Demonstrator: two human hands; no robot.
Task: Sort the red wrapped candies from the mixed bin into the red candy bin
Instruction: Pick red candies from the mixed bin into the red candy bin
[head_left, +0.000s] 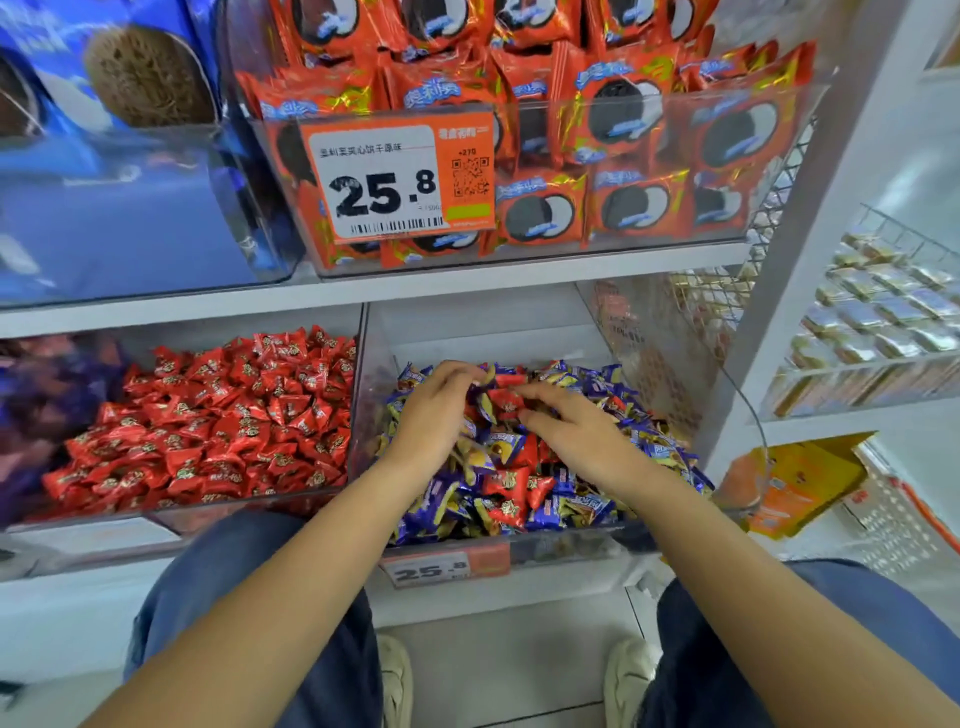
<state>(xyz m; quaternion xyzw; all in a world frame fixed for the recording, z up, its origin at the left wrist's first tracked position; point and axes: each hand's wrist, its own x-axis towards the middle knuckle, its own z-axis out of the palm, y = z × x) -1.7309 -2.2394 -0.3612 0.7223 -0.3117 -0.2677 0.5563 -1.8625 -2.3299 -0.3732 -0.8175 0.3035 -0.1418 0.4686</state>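
The mixed bin (571, 543) on the lower shelf holds a heap of blue-and-yellow wrapped candies with red wrapped ones among them. Both my hands are down in it. My left hand (436, 410) lies on the pile with its fingers bent over the candies at the back; blur hides whether it holds one. My right hand (571, 423) stretches its fingers flat toward a red candy (506, 402) lying between the two hands and touches it. More red candies (506, 480) lie near the front. The red candy bin (234, 512) stands directly to the left, heaped with red candies.
A clear wall (366, 395) divides the two bins. The shelf above carries a bin of red biscuit packs (623, 208) with an orange 25.8 price tag (400, 179). A purple candy bin (36, 405) is far left. A wire rack (878, 322) is at the right.
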